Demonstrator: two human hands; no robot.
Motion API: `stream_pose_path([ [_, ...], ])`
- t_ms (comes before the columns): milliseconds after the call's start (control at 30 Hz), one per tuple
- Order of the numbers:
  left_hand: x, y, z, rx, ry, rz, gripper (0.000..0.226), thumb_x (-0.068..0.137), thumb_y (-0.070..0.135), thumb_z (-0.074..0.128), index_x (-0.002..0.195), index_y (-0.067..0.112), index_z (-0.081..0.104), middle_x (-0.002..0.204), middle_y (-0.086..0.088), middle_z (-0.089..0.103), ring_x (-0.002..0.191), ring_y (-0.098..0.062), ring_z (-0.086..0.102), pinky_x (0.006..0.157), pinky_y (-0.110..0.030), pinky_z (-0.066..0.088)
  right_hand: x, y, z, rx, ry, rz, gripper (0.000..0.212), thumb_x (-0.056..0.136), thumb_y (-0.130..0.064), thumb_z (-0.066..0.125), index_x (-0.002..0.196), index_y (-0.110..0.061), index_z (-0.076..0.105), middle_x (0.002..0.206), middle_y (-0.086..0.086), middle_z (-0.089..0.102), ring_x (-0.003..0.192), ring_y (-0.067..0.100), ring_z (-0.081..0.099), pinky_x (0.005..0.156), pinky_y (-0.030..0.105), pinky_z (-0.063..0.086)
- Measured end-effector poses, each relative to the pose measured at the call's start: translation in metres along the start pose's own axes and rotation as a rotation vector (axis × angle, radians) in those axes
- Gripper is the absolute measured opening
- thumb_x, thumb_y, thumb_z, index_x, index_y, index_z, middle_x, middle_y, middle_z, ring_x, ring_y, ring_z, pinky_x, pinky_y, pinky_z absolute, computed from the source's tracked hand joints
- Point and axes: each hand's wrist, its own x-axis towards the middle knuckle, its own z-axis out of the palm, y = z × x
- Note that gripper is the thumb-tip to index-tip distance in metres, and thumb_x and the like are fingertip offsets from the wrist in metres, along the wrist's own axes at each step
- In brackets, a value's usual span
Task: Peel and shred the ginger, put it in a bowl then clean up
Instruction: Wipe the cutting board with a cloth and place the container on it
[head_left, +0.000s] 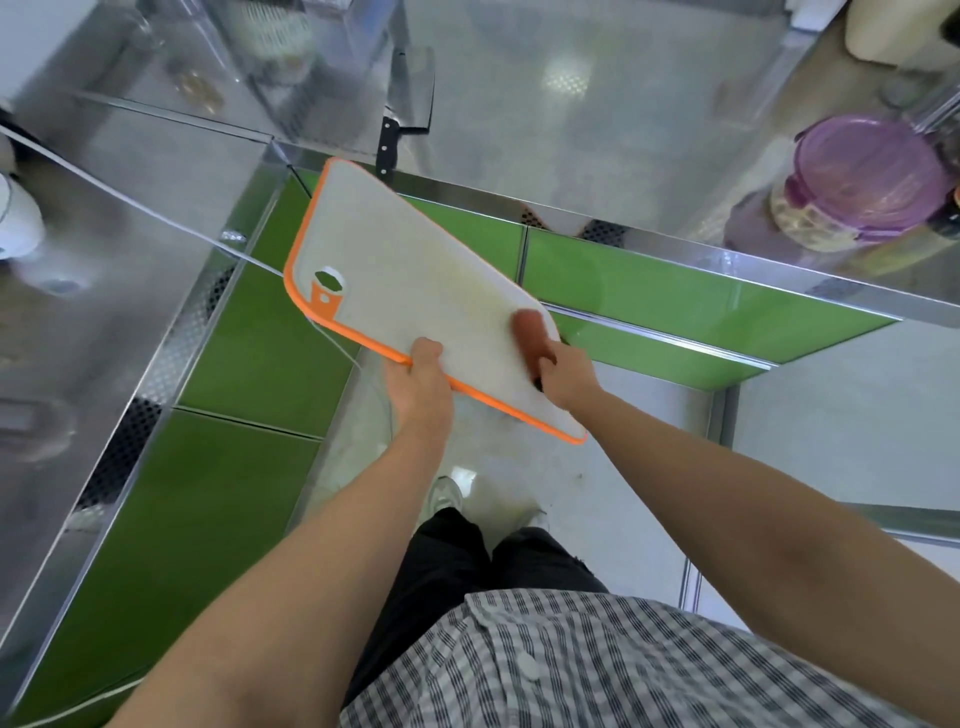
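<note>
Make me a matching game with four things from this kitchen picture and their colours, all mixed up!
Things:
1. cutting board
2. knife on the counter
3. container lid
4. tool handle in the right hand

Colours:
A. purple
B. red-brown
C. orange rim
D. black handle

Pairs: 1-C, 2-D, 3-A, 4-B

Steel counter (571, 130), upper centre: bare, free to pass. Cleaver (410, 98) lies top centre, handle just beside cutting board (415, 270), which fills mid-frame over the floor gap; left hand (418, 379) grips its lower edge, right hand (566, 379) there round a brown handle (530, 332). Purple-lidded container (862, 182) blocks upper right. White object (18, 218) at left edge, blurry clutter (270, 47) upper left.
</note>
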Motion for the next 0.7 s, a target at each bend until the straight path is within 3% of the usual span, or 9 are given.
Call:
stream_pose_path([
  [67, -0.002, -0.001, -0.004, 0.016, 0.000, 0.017, 0.020, 0.088, 0.005, 0.050, 0.094, 0.023, 0.056, 0.091, 0.007, 0.061, 0.085, -0.016, 0.055, 0.087, -0.045, 0.049, -0.005, 0.006, -0.006, 0.037, 0.018, 0.152, 0.042, 0.095, -0.011, 0.039, 0.136, -0.010, 0.048, 0.123, 0.023, 0.054, 0.106, 0.037, 0.055, 0.084, 0.037, 0.046],
  [133, -0.001, -0.001, -0.005, 0.006, 0.000, 0.030, 0.020, 0.088, 0.004, 0.050, 0.092, 0.022, 0.056, 0.089, 0.008, 0.061, 0.081, -0.013, 0.055, 0.084, -0.042, 0.048, -0.012, -0.009, -0.012, 0.291, 0.124, -0.105, 0.042, 0.096, -0.007, 0.041, 0.136, -0.017, 0.051, 0.114, 0.018, 0.054, 0.093, 0.032, 0.055, 0.078, 0.030, 0.044],
  [200, -0.002, -0.001, -0.005, -0.013, 0.015, 0.033, 0.020, 0.088, 0.003, 0.050, 0.089, 0.022, 0.056, 0.088, 0.009, 0.060, 0.078, -0.009, 0.055, 0.082, -0.040, 0.048, -0.020, -0.015, -0.011, 0.324, 0.070, -0.265, 0.043, 0.095, -0.002, 0.041, 0.133, -0.016, 0.055, 0.105, 0.018, 0.060, 0.083, 0.035, 0.056, 0.070, 0.029, 0.040],
  [267, -0.004, 0.002, -0.006, -0.024, 0.023, 0.046, 0.017, 0.088, 0.003, 0.049, 0.090, 0.019, 0.055, 0.086, 0.008, 0.059, 0.076, -0.010, 0.054, 0.077, -0.033, 0.047, -0.022, 0.002, -0.004, 0.218, 0.042, -0.078, 0.044, 0.093, -0.003, 0.039, 0.131, -0.016, 0.057, 0.113, 0.016, 0.063, 0.095, 0.036, 0.059, 0.073, 0.031, 0.043],
  [367, 0.000, 0.006, -0.015, -0.030, 0.052, 0.051, 0.010, 0.088, 0.005, 0.049, 0.093, 0.013, 0.053, 0.083, 0.009, 0.056, 0.074, -0.010, 0.052, 0.061, -0.016, 0.045, -0.029, 0.034, -0.014, 0.259, 0.089, 0.461, 0.038, 0.091, -0.015, 0.040, 0.122, -0.009, 0.061, 0.115, 0.017, 0.061, 0.108, 0.035, 0.056, 0.090, 0.037, 0.049],
  [433, 0.011, 0.009, -0.022, -0.053, 0.065, 0.010, 0.007, 0.081, 0.014, 0.054, 0.086, 0.018, 0.051, 0.079, 0.008, 0.054, 0.070, -0.011, 0.050, 0.058, -0.021, 0.043, -0.037, 0.047, -0.024, 0.397, 0.060, 0.639, 0.035, 0.092, -0.035, 0.045, 0.103, -0.006, 0.063, 0.099, 0.015, 0.056, 0.093, 0.033, 0.056, 0.076, 0.042, 0.052],
  [500, 0.022, 0.013, -0.028, -0.072, 0.066, -0.028, 0.012, 0.070, 0.020, 0.054, 0.081, 0.021, 0.049, 0.079, 0.006, 0.054, 0.071, -0.015, 0.049, 0.060, -0.026, 0.040, -0.047, 0.053, -0.026, 0.650, -0.062, 0.690, 0.055, 0.082, -0.062, 0.058, 0.086, -0.007, 0.057, 0.088, 0.015, 0.054, 0.071, 0.023, 0.053, 0.059, 0.037, 0.048],
  [567, 0.028, 0.014, -0.031, -0.112, 0.059, -0.076, 0.009, 0.077, 0.014, 0.052, 0.079, 0.020, 0.046, 0.078, 0.005, 0.051, 0.070, -0.015, 0.048, 0.055, -0.024, 0.040, -0.059, 0.054, -0.021, 0.952, -0.233, 0.658, 0.074, 0.072, -0.072, 0.063, 0.101, -0.004, 0.062, 0.100, 0.017, 0.066, 0.082, 0.016, 0.063, 0.072, 0.042, 0.054],
  [700, 0.034, 0.014, -0.035, -0.124, -0.016, -0.080, 0.004, 0.080, 0.016, 0.048, 0.080, 0.019, 0.045, 0.070, 0.005, 0.048, 0.062, -0.014, 0.045, 0.047, -0.019, 0.041, -0.070, 0.042, -0.019, 1.311, -0.204, 0.580, 0.040, 0.092, -0.048, 0.053, 0.115, -0.015, 0.060, 0.108, 0.008, 0.067, 0.093, 0.025, 0.065, 0.074, 0.037, 0.054],
])
